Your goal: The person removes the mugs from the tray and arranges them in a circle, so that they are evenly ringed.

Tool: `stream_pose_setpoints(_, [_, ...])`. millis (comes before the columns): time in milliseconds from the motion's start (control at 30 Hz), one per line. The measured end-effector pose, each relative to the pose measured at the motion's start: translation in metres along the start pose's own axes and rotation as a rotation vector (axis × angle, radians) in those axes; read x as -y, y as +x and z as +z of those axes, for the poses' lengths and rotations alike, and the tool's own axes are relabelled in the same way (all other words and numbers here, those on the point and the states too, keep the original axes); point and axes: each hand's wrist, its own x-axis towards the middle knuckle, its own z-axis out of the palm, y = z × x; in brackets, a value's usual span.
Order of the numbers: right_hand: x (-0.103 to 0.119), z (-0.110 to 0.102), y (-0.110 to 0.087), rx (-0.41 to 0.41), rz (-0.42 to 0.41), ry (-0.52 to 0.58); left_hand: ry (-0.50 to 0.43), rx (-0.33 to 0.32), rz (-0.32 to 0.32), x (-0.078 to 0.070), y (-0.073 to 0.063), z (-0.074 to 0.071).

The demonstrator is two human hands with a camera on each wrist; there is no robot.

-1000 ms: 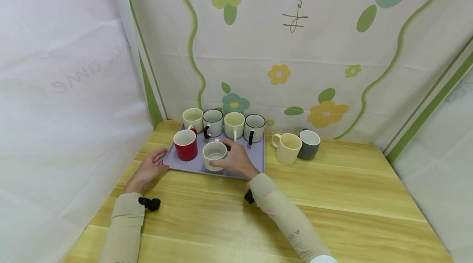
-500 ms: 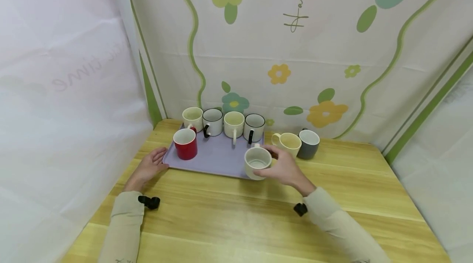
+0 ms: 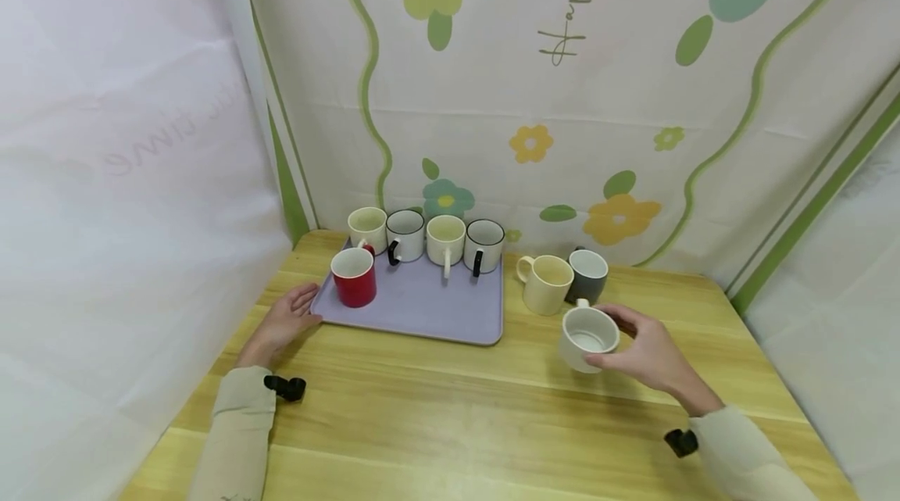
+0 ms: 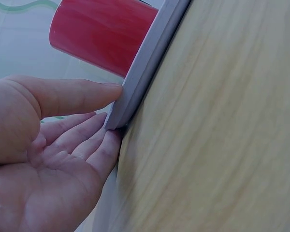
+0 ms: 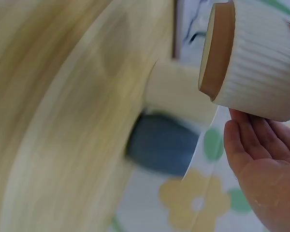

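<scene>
Wood-grain table point(image 3: 436, 415), floral cloth point(image 3: 478, 79) behind. Right hand point(image 3: 647, 348): pinching a ribbed white mug point(image 3: 585, 341), seemingly clear of the table. Just beyond: cream mug point(image 3: 547, 288), grey mug point(image 3: 589, 278). Left hand point(image 3: 283, 321): fingers extended, touching the lilac tray point(image 3: 436, 313) at its near left corner. Aboard: red mug point(image 3: 355, 280); four pale mugs point(image 3: 444, 241) along the back.

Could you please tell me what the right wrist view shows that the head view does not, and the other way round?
Only the right wrist view shows the brown bottom band of the white mug and its ribbed side clearly.

Only the head view shows the left hand at the lavender tray, the red mug and the white mug's inside.

Both show the right hand holding the white mug, plus the pale yellow mug, dark gray mug, wooden table and flowered backdrop.
</scene>
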Motion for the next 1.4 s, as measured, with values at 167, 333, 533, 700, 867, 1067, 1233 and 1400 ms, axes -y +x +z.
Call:
stream_pose_setpoints(167, [-0.030,-0.028,-0.012,-0.042,0.074,-0.082,0.000,0.004,0.004,-0.001,0.000,0.001])
stream_pose_setpoints(333, [-0.056,-0.049,-0.008,-0.064,0.163,-0.156,-0.012,-0.001,0.002,-0.002,-0.002,0.001])
stream_pose_setpoints(533, [-0.086,-0.059,0.007,-0.089,0.229,-0.176,0.002,-0.003,-0.011,-0.001,-0.003,0.000])
stream_pose_setpoints(700, [-0.108,-0.056,0.021,-0.103,0.286,-0.181,0.008,-0.005,-0.012,0.000,-0.002,-0.001])
stream_pose_setpoints(867, [-0.129,-0.050,0.029,-0.133,0.326,-0.170,-0.001,-0.005,-0.014,0.000,-0.002,0.000])
stream_pose_setpoints(1067, [-0.145,-0.046,0.035,-0.144,0.329,-0.153,0.009,-0.012,-0.016,-0.002,-0.002,0.002])
stream_pose_setpoints(1233, [-0.146,-0.043,0.042,-0.130,0.350,-0.122,-0.005,-0.010,-0.008,-0.003,-0.003,0.003])
stream_pose_setpoints(1400, [-0.144,-0.038,0.049,-0.118,0.347,-0.081,-0.025,-0.013,-0.013,-0.005,-0.005,0.003])
